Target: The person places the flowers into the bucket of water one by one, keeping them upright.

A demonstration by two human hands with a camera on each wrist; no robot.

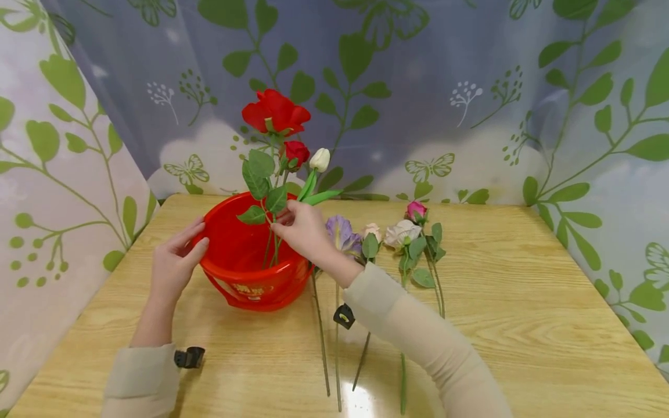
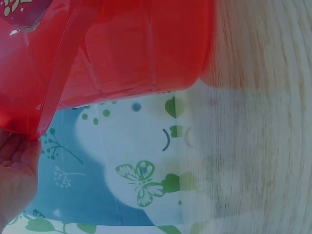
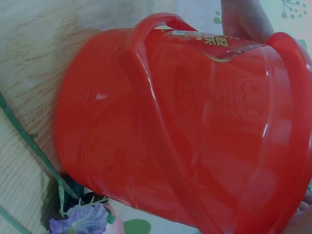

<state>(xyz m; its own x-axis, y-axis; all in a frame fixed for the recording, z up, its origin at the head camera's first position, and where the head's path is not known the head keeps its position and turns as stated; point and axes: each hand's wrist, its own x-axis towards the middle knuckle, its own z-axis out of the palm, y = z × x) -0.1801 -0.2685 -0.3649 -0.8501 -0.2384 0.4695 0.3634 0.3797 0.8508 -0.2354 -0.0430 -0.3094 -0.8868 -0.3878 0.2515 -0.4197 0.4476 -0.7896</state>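
The glossy red bucket I grip stands upright near the worktop's far left corner. Green stems I pinch dip inside; a big red bloom, smaller red rose and white tulip rise above.

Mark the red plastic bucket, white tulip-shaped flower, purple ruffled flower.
Red plastic bucket (image 3: 231, 122): right wrist view, outer side wall.
White tulip-shaped flower (image 1: 320, 159): head view, closed bloom.
Purple ruffled flower (image 1: 342, 233): head view, spread petals.
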